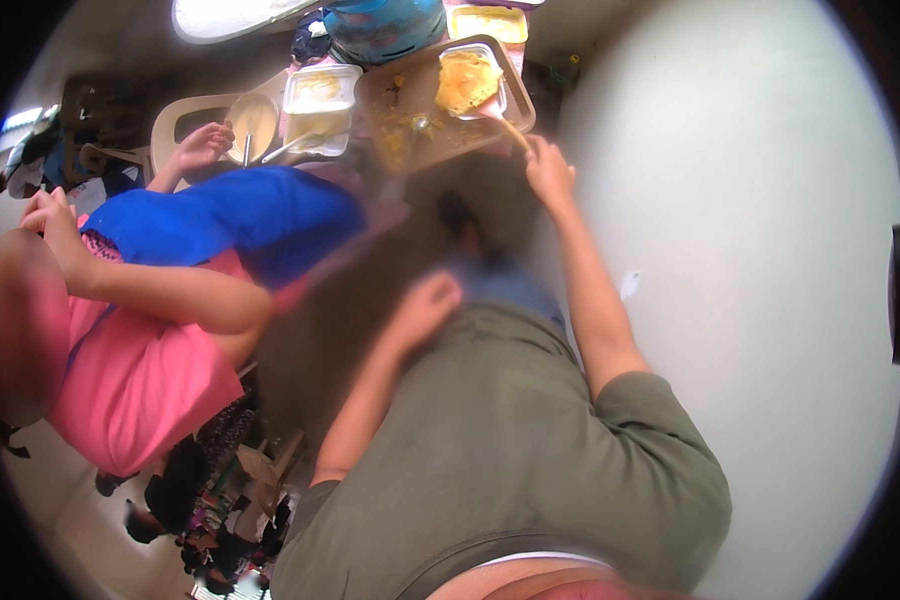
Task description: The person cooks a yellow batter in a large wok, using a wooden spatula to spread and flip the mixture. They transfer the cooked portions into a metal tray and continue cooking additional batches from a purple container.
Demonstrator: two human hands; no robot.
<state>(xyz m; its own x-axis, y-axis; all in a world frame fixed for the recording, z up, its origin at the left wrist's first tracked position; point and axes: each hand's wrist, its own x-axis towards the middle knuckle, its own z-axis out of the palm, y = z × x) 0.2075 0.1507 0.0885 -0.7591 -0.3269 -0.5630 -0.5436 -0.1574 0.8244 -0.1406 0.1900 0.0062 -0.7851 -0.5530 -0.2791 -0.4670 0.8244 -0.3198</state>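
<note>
My right hand is closed round the wooden handle of a spatula. The spatula's pale head meets a yellow, pancake-like piece of food. That food lies over a white container on the right part of a brown tray. Yellow scraps and smears cover the tray's left part. Beside my waist hangs my left hand, away from the tray; motion blur hides how its fingers are set.
Left of the tray stands a white tub of yellow food, with a pale utensil across it. Behind are a blue bucket and a yellow container. A person in pink with a blue apron sits at left. A pale wall rises at right.
</note>
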